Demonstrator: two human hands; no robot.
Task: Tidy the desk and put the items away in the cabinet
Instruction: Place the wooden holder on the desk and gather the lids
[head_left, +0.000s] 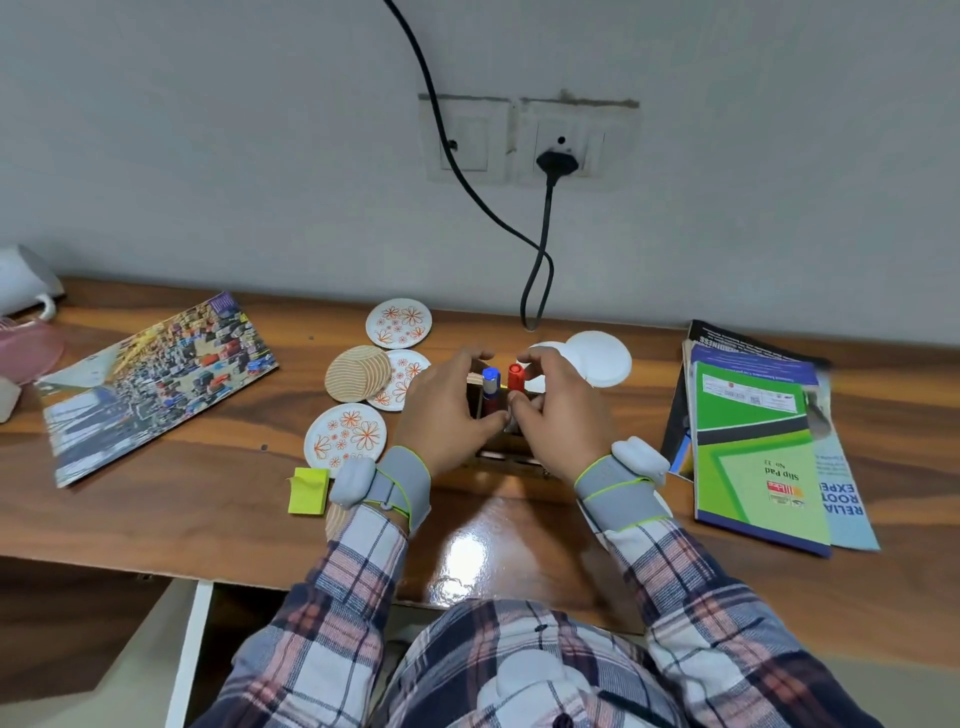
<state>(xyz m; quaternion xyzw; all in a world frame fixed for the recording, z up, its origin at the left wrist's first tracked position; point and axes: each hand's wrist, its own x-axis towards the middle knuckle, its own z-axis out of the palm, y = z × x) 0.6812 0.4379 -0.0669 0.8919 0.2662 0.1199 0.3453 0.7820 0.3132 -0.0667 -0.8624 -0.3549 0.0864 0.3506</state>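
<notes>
Left hand and right hand curl round the holder midway along the desk; tilting it could spill the markers.

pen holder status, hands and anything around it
Left hand and right hand both grip the pen holder on the desk. Blue marker and red marker upright inside. Coasters close on its left, white discs behind it.

Plain pale-grey wall behind. Two white socket plates set in it, rough plaster along top edge. Black plug in rt plate; its cable drops behind desk. 2nd cable runs down from top of view. Glossy brown wood desk against wall, bright glare nr front edge. White panel below, lt side.
</notes>
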